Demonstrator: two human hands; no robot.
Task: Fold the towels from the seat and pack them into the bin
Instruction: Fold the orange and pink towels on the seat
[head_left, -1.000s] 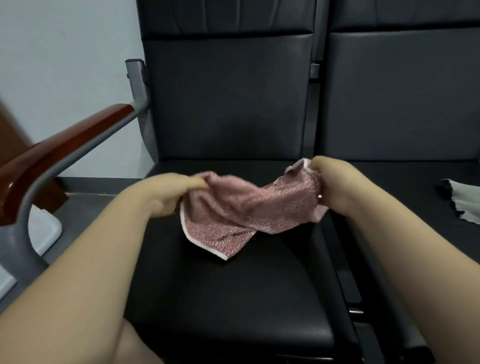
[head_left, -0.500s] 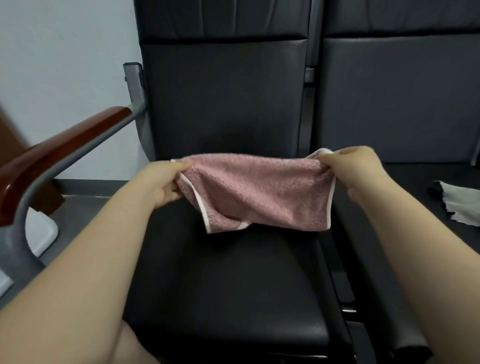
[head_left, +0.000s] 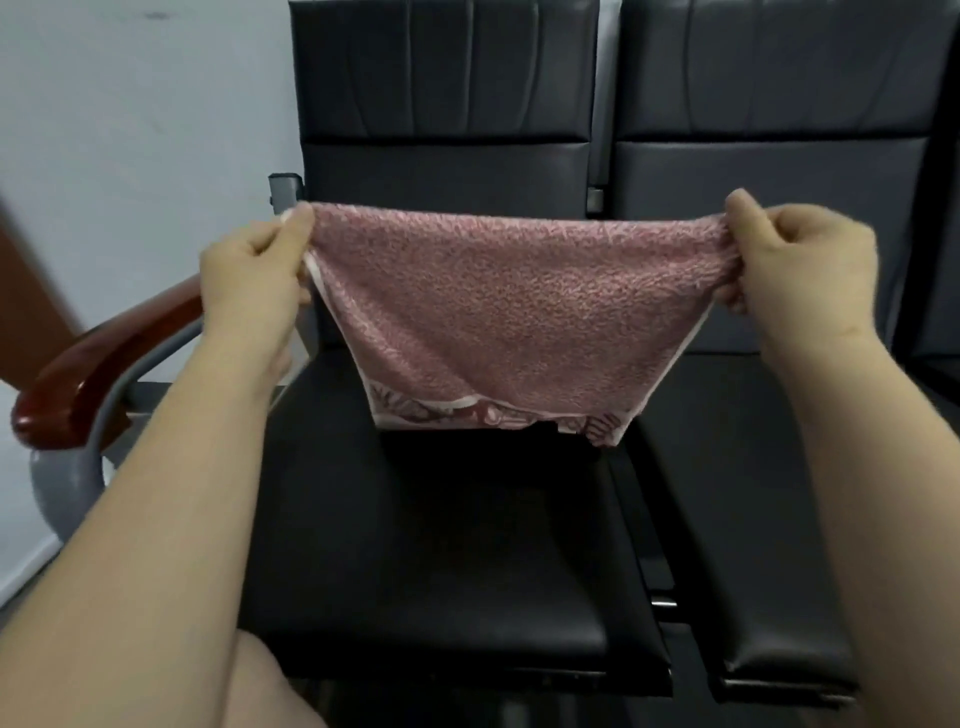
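Observation:
A pink terry towel (head_left: 509, 312) with a white patterned border hangs stretched in the air above the black seat (head_left: 441, 545). My left hand (head_left: 254, 280) pinches its upper left corner. My right hand (head_left: 800, 260) pinches the upper right corner. The towel's top edge is pulled taut between both hands, and its lower edge hangs free above the seat cushion. No bin is in view.
A second black seat (head_left: 779, 493) adjoins on the right. A brown wooden armrest (head_left: 98, 374) on a grey metal frame stands at the left, beside a pale wall (head_left: 130, 130). Dark seat backs (head_left: 447, 93) rise behind the towel.
Both hands have lifted the towel off the seat and moved apart, spreading it from a crumpled bunch into a flat, taut sheet. The view has tilted up; the grey cloth at right is out of frame.

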